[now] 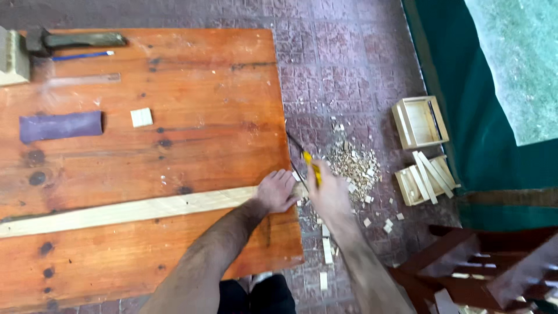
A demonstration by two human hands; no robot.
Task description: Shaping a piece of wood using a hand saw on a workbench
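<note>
We see a broad, glossy orange-brown wooden surface (174,116) with dark knots, standing on a floor (349,58) of small reddish tiles. Across the surface lies a long pale strip of raw wood (128,210), its end at the right edge. Our left hand (278,191) presses flat on that end, fingers spread over it, not curled around it. Our right hand (328,192) has its grip closed on a small saw with a yellow handle (311,166), the thin blade slanting just beside the strip's end. Below, a heap of pale chips (351,163) litters the floor near two small open wooden boxes (419,121). A tiny square offcut (141,117) rests on the surface.
</note>
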